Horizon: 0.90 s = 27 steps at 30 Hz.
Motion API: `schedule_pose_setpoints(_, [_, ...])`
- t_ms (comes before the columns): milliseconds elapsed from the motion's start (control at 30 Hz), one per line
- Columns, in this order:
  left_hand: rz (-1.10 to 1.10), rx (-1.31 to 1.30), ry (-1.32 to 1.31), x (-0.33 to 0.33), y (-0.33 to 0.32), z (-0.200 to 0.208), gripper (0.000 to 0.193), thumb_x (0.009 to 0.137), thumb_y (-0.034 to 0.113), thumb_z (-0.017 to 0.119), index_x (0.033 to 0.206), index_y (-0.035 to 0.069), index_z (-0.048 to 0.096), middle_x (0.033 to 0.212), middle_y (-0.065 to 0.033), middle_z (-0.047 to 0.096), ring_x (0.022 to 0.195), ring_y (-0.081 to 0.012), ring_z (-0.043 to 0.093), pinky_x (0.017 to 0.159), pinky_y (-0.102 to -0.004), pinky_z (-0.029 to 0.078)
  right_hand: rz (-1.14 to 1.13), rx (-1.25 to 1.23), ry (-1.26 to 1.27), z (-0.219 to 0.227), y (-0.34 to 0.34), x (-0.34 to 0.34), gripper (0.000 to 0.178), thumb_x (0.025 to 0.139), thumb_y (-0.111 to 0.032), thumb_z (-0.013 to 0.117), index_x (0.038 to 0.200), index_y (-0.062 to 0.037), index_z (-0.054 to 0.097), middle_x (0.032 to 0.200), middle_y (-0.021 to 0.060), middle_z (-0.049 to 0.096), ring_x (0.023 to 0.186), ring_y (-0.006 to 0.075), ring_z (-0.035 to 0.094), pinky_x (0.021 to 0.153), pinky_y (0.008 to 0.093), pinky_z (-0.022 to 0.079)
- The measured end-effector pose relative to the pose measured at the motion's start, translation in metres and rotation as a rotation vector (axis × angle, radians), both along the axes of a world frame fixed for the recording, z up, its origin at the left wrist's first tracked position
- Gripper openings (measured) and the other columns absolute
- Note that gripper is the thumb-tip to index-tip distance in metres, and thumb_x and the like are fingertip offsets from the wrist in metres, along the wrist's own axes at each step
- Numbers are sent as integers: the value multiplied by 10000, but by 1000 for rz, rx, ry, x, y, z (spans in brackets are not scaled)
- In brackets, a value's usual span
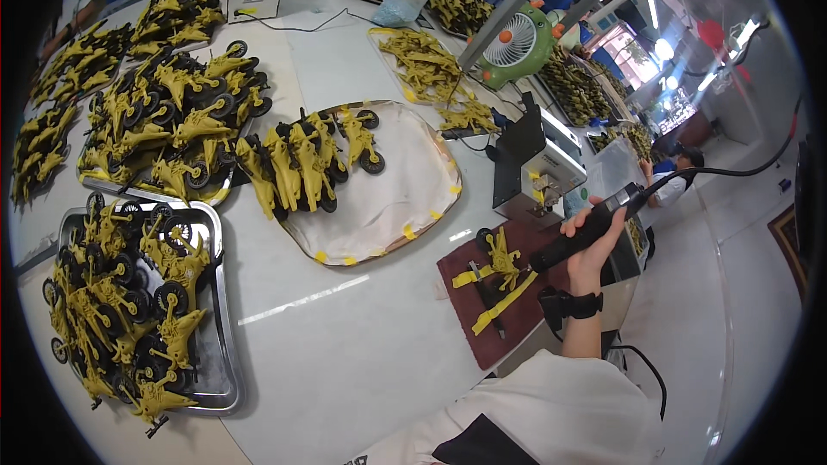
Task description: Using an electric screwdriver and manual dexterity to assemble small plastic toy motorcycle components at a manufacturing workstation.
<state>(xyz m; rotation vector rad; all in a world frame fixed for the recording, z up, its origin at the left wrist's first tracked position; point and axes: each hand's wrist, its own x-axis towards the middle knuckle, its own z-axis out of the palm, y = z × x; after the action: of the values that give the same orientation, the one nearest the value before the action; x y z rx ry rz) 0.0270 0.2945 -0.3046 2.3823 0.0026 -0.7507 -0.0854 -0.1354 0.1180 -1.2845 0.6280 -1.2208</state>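
My right hand (pixel 593 248) is wrapped round a black corded electric screwdriver (pixel 586 237), held tilted with its tip pointing down to the left. A black band with a small box circles that wrist. Just beyond the tip, a yellow toy motorcycle part (pixel 503 260) with a black wheel rests on a dark fixture (pixel 493 293) marked with yellow tape strips. Underneath lies a dark red mat (pixel 465 327). Whether the tip touches the toy, I cannot tell. My left hand is out of view.
A metal tray (pixel 226 336) of yellow-and-black toy motorcycles stands at left, with more piles behind. Several lie on a white padded tray (pixel 388 207) with yellow tape. A screw-feeder-like box (pixel 543 164) and a green fan (pixel 517 41) stand beyond the mat. Another person (pixel 672 181) is at right.
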Motion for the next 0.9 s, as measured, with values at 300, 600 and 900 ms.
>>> schedule_pose_setpoints(300, [-30, -3, -11, -4, -2, 4, 631, 678, 242, 691, 1220, 29, 448, 1127, -161, 567, 1052, -274, 543, 911, -380, 438, -6, -21, -51, 0, -9, -12, 520, 907, -559, 369, 1007, -57, 462, 601, 57, 480, 489, 173, 469, 542, 331, 417])
schedule_pose_setpoints(600, [-33, 21, -52, -5, -3, 11, 701, 629, 239, 735, 1224, 25, 432, 1117, -158, 569, 1044, -265, 550, 906, -370, 443, -95, -118, -186, 11, -10, -40, 513, 910, -556, 357, 1021, -66, 462, 604, 55, 480, 502, 172, 475, 553, 332, 414])
schedule_pose_setpoints(900, [59, 30, -93, -47, 21, 10, 774, 580, 237, 778, 1229, 21, 416, 1106, -155, 571, 1037, -257, 557, 901, -360, 447, -68, -54, -285, -12, -24, -43, 546, 886, -584, 384, 1019, -65, 485, 599, 53, 476, 500, 176, 460, 525, 324, 398])
